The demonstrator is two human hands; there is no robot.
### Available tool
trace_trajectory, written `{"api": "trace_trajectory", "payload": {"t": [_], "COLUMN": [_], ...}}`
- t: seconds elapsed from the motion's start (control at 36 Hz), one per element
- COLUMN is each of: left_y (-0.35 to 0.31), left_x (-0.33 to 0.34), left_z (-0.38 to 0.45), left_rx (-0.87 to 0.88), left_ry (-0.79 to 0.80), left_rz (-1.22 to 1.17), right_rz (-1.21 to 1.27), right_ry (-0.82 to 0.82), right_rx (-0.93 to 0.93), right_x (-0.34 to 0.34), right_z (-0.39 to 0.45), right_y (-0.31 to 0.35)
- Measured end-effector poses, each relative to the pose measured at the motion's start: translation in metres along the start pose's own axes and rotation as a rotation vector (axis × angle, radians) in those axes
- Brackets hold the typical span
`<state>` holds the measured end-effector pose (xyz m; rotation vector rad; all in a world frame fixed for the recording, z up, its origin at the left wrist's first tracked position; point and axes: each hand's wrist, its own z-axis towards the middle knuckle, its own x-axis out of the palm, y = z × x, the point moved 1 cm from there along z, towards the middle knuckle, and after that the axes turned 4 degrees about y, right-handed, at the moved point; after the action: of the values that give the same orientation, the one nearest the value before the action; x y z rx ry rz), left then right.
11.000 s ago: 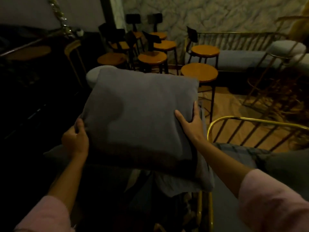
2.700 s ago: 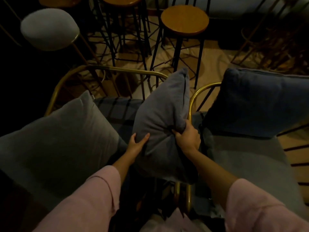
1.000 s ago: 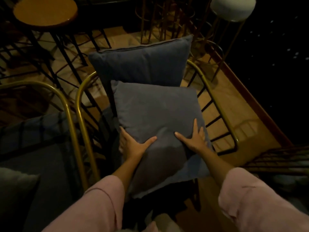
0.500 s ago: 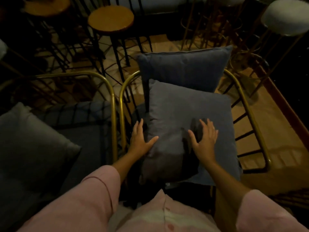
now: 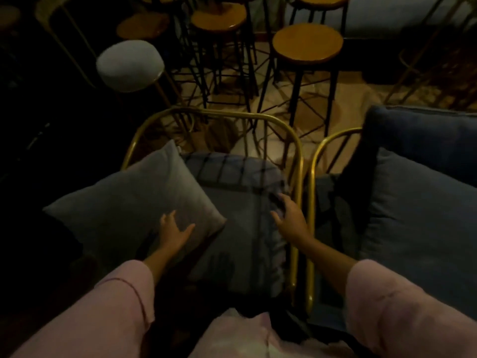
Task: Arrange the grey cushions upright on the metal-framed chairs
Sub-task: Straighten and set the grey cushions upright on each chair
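Gold metal-framed chair [image 5: 296, 161] in centre w/ a dark grey seat pad [image 5: 242, 215]; a lighter grey square cushion [image 5: 134, 202] lies tilted on its left side, corner pointing at the backrest. Right-hand gold-framed chair [image 5: 313, 177] carries two blue-grey cushions [image 5: 423, 215], rear one upright. No readable writing anywhere. Left hand [image 5: 174, 232] open, fingers spread, at the light cushion's near edge, gripping nothing. Right hand [image 5: 290, 218] open over the seat pad by the rail, empty.
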<state>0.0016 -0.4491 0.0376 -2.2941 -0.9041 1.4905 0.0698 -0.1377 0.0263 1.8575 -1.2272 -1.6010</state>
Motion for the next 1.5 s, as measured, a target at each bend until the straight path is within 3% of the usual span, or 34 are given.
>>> {"api": "trace_trajectory", "payload": {"t": [0.17,0.25,0.33,0.42,0.64,0.75,0.89,1.08,1.19,1.33,1.5], "left_y": [0.079,0.112,0.139,0.159,0.205,0.224,0.226,0.171,0.142,0.103,0.091], "left_x": [-0.075,-0.095,-0.106,-0.11,-0.108,-0.101,-0.09,-0.089,-0.092,-0.081,-0.053], "left_z": [0.049,0.059,0.064,0.076,0.117,0.124,0.122,0.113,0.133,0.173,0.208], "left_rx": [-0.182,-0.301,-0.414,-0.51,-0.421,-0.393,-0.324,-0.172,-0.089,0.02,0.087], "left_ry": [-0.107,-0.238,-0.354,-0.352,-0.325,-0.336,-0.487,-0.707,-0.613,-0.319,-0.047], "left_rz": [0.015,0.048,-0.087,-0.283,-0.391,-0.249,-0.231,-0.452,-0.545,-0.518,-0.44], "right_rz": [-0.002,0.03,0.099,0.204,0.451,0.455,0.518,0.589,0.64,0.594,0.651], "right_ry": [0.195,0.259,0.289,0.338,0.339,0.391,0.341,0.253,0.121,-0.003,-0.031], "right_rx": [0.115,0.198,0.285,0.37,0.491,0.504,0.542,0.656,0.68,0.73,0.781], "right_x": [0.093,0.135,0.171,0.199,0.251,0.272,0.291,0.245,0.196,0.152,0.14], "right_z": [0.046,0.07,0.093,0.118,0.194,0.212,0.215,0.202,0.179,0.141,0.095], "right_y": [0.047,0.065,0.086,0.106,0.136,0.142,0.129,0.122,0.096,0.069,0.042]}}
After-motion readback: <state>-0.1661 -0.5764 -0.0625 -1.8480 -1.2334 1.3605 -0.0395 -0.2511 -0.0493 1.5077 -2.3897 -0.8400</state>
